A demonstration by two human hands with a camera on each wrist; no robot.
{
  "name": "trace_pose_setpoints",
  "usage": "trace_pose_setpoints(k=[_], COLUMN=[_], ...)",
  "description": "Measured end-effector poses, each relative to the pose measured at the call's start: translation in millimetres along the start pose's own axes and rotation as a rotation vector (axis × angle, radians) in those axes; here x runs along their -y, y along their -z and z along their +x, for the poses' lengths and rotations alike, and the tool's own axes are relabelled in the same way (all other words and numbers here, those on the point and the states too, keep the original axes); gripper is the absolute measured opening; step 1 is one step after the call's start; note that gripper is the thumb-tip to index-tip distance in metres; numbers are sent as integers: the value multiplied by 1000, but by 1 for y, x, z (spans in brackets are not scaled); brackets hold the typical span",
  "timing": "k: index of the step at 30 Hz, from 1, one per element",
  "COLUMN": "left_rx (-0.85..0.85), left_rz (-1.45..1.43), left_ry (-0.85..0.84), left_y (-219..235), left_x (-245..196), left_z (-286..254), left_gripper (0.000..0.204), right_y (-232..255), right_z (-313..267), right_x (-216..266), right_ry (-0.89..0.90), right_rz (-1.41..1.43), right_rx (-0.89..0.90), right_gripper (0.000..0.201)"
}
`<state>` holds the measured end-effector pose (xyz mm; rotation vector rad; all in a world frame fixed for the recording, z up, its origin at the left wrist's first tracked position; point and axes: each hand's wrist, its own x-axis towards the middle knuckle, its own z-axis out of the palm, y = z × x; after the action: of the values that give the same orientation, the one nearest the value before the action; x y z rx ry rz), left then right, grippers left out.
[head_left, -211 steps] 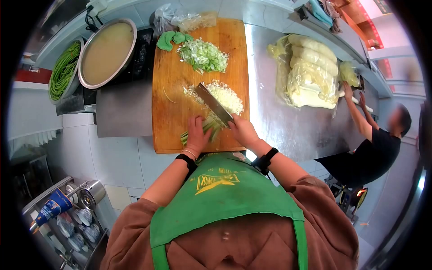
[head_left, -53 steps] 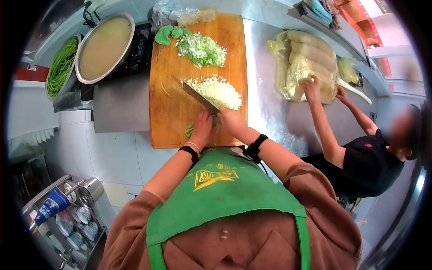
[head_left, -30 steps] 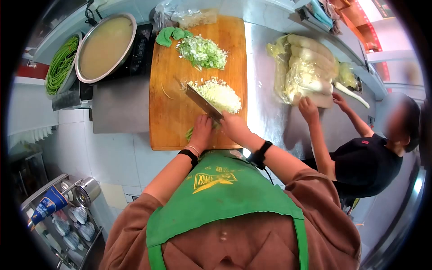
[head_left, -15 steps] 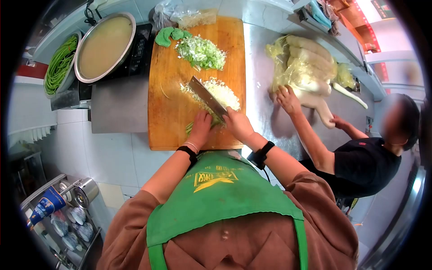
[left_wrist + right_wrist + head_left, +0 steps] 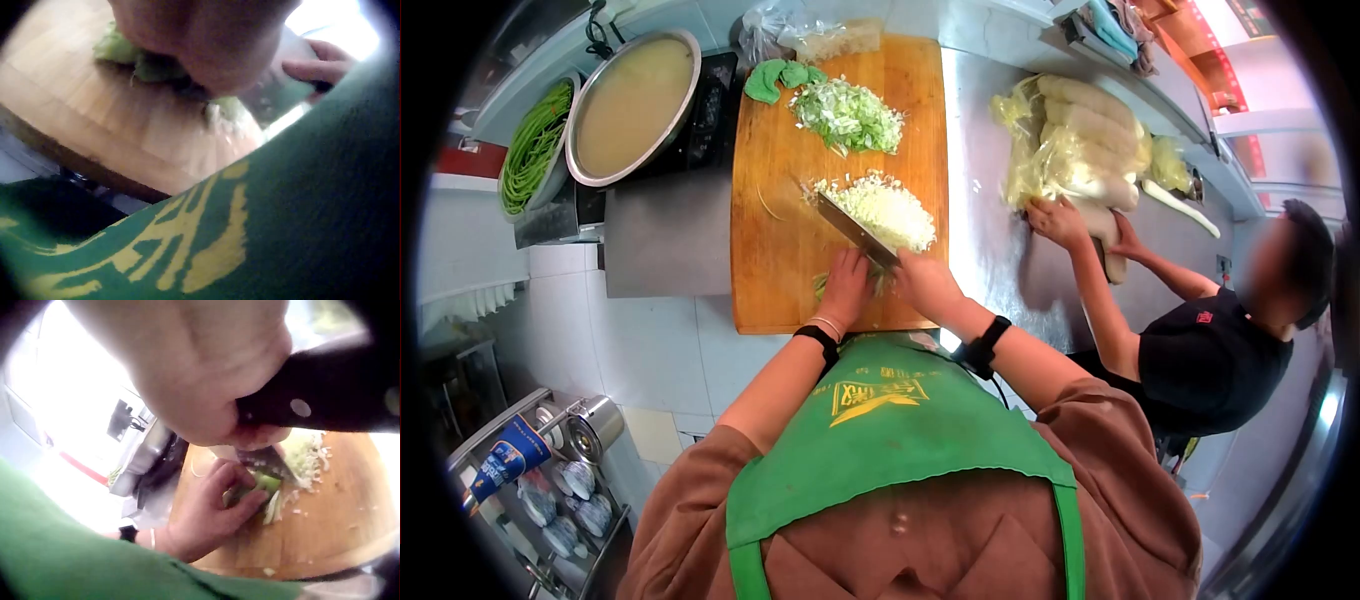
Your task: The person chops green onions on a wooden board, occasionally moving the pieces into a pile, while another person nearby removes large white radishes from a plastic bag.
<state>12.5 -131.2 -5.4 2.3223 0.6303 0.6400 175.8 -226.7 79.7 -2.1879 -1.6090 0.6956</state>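
My right hand grips the black handle of a cleaver, its broad blade slanting away to the left over the board. Beside the blade, my left hand holds a bunch of green onion stalks down on the wooden cutting board. The hand covers most of the bunch; leafy green ends stick out past it in the left wrist view. Beyond the blade lies a pile of finely chopped pale pieces. A greener chopped pile sits farther back.
Left of the board stand a wide steel basin of cloudy liquid and a bowl of long green beans. A green cloth-like bundle lies on the board. At right, another person handles long pale roots in a plastic bag.
The stalk bunch is shorter than seven seconds ago and the pale pile nearer. The cleaver has shifted slightly towards me since half a second ago. The other person's hands have moved around the roots.
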Motion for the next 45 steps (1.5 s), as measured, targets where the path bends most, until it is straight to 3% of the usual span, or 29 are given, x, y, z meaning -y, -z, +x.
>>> trace_pose_setpoints(k=[2,5,14,23,25,27,29,30,32,33,35,37,40,42,45], left_rx=[13,-3,25,-178,-93,-248,-276,-273,-297,-298,-277,-112,-8,95,56], left_rz=[-19,-33,-29,-223,-793,-692,-451,-449,219,222,351,223,96,143,166], left_ry=[19,29,72,158,645,697,754,755,560,560,196,68,62,159,141], left_y=[-2,0,5,42,59,84,103,110,121,122,112,73,40,28,15], left_x=[-2,-4,-4,-2,16,45,104,117,132,122,77,52,3,-17,-27], left_z=[-3,-1,-4,1,-3,-6,-21,-29,-38,-32,-11,-8,-3,-3,-4], left_gripper=[30,30,28,16,14,15,10,10,9,9,15,25,35,42,46], right_y=[-3,-19,13,27,25,21,19,18,16,15,12,8,7,7,9], right_z=[-4,6,-1,-12,-15,-19,-24,-27,-28,-29,-30,-29,-27,-26,-26], right_x=[1,3,10,-5,-9,-10,-8,-8,-7,-6,-2,-1,-2,-2,-1], right_ry=[-43,-72,-61,-186,-192,-201,-191,-193,-180,-178,-134,-110,-94,-101,-135], right_rz=[-6,22,-6,121,130,136,158,160,164,166,151,151,128,110,76], right_rx=[62,3,29,-9,-10,-13,-34,-34,-30,-30,-60,-76,-84,-71,-58], right_gripper=[16,18,20,24,23,23,21,21,19,19,18,18,17,17,17])
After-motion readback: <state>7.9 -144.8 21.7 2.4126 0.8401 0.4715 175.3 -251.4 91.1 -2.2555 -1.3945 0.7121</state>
